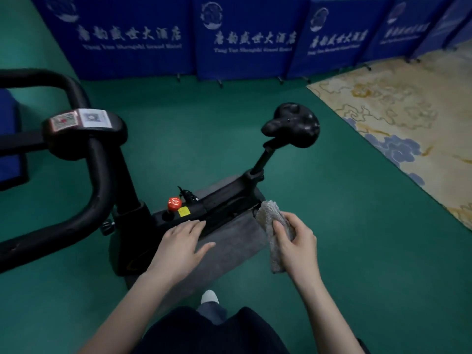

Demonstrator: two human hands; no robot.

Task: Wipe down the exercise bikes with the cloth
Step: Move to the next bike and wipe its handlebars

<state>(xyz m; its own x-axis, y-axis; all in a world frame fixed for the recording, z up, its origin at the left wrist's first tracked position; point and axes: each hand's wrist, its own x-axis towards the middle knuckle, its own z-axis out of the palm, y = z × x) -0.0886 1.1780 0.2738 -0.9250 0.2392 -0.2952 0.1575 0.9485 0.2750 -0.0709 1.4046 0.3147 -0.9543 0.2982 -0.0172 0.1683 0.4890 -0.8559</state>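
The person's left forearm (127, 302) and right forearm (321, 302) are bare all the way to the bottom edge of the view, and the left hand (178, 244) and right hand (297, 241) are uncovered too. A dark garment (178, 335), navy or near black in the dim light, fills the lower middle of the view in broad, soft folds. It parts in a notch at the centre. In that notch shows a loose grey-blue trouser leg (212, 311) with slight creases. Just beyond its hem is the rounded toe of a pale, whitish shoe (209, 297); its finer details are too blurred to tell.
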